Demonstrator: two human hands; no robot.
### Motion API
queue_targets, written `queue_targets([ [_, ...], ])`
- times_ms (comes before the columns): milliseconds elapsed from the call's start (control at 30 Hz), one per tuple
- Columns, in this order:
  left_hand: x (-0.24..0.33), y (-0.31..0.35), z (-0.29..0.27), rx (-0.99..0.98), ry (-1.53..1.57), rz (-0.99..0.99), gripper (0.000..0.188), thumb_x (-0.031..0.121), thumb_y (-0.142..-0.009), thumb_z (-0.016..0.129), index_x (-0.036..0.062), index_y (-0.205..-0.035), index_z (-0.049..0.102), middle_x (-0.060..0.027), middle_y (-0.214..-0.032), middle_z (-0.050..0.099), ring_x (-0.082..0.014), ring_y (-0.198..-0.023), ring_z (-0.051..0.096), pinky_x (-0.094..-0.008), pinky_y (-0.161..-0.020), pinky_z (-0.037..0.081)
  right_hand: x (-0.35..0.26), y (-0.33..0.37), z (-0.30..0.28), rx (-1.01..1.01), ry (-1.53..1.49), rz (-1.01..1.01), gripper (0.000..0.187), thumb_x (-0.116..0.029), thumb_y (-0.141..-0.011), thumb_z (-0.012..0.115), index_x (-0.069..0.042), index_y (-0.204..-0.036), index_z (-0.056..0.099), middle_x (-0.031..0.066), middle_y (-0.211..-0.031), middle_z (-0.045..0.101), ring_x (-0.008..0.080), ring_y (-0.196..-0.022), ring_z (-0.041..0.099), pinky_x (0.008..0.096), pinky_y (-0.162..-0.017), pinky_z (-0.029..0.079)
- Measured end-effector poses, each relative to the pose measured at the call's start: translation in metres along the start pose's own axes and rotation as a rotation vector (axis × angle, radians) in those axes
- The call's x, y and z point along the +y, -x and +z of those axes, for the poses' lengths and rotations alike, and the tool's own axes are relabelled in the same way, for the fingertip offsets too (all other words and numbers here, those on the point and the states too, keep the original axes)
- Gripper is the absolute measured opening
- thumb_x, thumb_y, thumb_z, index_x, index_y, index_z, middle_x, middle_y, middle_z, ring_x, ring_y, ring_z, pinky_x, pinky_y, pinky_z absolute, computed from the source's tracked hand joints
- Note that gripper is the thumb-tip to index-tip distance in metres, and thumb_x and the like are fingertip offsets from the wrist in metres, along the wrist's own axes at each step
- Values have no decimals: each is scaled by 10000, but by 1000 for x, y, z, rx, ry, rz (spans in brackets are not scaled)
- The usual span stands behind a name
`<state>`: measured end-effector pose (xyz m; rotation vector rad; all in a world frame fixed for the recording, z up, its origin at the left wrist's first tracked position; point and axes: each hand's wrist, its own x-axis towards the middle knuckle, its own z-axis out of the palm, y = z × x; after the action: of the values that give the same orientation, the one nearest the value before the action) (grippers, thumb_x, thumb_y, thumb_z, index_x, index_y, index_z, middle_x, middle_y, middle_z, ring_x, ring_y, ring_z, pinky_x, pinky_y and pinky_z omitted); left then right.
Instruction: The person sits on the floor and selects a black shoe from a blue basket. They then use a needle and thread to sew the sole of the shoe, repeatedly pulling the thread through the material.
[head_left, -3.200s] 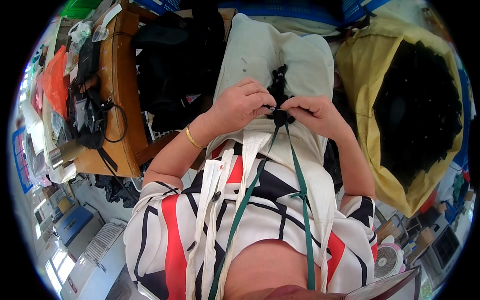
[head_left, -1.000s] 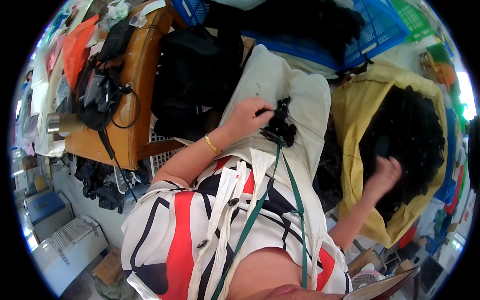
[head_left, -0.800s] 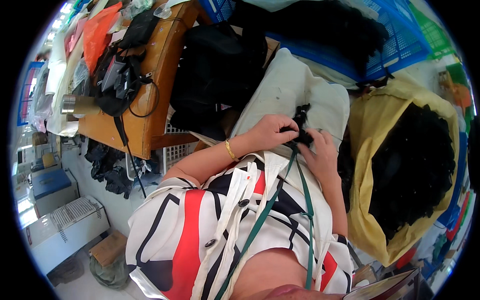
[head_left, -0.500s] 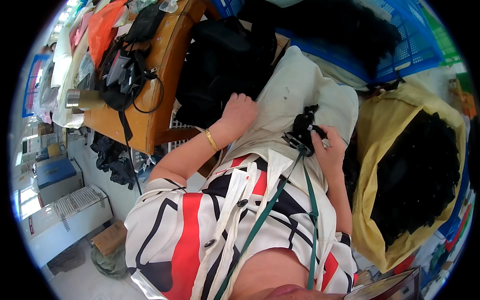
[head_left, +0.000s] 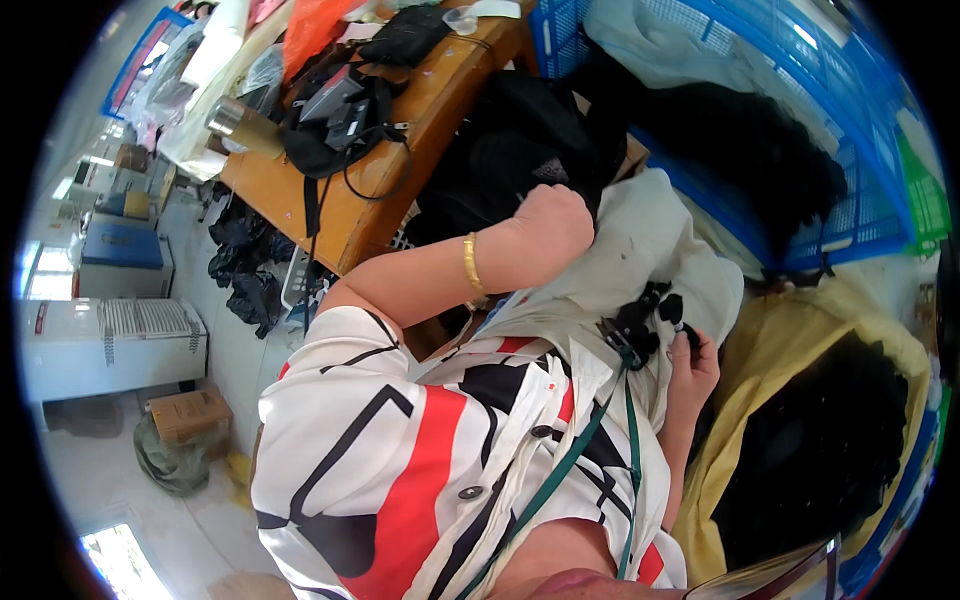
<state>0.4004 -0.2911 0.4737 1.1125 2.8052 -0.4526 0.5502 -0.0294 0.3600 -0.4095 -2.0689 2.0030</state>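
My left hand, with a gold bracelet at its wrist, is closed at the edge of a pile of black fabric. What its fingers hold, if anything, is hidden. Over my lap, my right hand pinches a small black cloth piece between thumb and fingers. Several more black pieces lie beside it on the pale apron. A small metal tool, partly hidden, hangs there on a green cord from my neck.
At the left, a wooden table holds a black bag with cables and a metal flask. A blue crate with black material stands far right. Nearer is a yellow sack full of black pieces.
My view has turned, so the surroundings sit differently. The left hand is now more tightly curled at the black pile. My right hand still pinches the black piece, now slightly raised off the others.
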Motion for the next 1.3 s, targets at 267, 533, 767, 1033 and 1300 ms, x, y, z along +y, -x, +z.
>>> queue_targets([
  [267, 53, 1, 78, -37, 613, -2, 156, 120, -716, 612, -10, -802, 610, -203, -819, 629, -373, -826, 644, -441, -695, 539, -12, 7, -17, 106, -151, 71, 177, -85, -952, 651, 9, -1100, 630, -8, -906, 635, 49, -783, 580, 224, -736, 507],
  [533, 72, -22, 105, -129, 2019, -326, 181, 63, -853, 677, 18, -994, 572, -90, -1005, 645, -173, -991, 621, -304, -899, 484, -6, 4, -10, 101, -229, 163, 170, -116, -963, 640, 7, -1081, 638, 8, -922, 649, 75, -758, 598, 226, -733, 488],
  [767, 105, -30, 104, -160, 2652, -240, 182, 130, -955, 640, 71, -1106, 558, -41, -1125, 621, -141, -1092, 581, -290, -992, 440, -9, -22, 45, 3, -279, 195, 202, -152, -973, 637, -13, -1120, 632, -3, -940, 653, 65, -785, 596, 220, -727, 488],
  [1033, 94, -35, 67, -203, 2574, -706, 100, 175, -929, 690, 94, -971, 650, -16, -951, 666, -130, -892, 630, -307, -813, 518, 0, -10, 57, -95, 74, 113, 159, -105, -953, 630, -28, -1092, 624, 55, -876, 660, 120, -799, 649, 282, -698, 526],
  [1300, 98, -42, 81, -183, 2578, -656, 218, 73, -876, 727, -1, -1067, 651, -68, -1019, 694, -152, -917, 662, -303, -847, 535, -22, -21, 49, -121, -69, 533, 120, -127, -978, 601, -35, -1050, 631, -16, -770, 615, 42, -669, 569, 214, -586, 479],
])
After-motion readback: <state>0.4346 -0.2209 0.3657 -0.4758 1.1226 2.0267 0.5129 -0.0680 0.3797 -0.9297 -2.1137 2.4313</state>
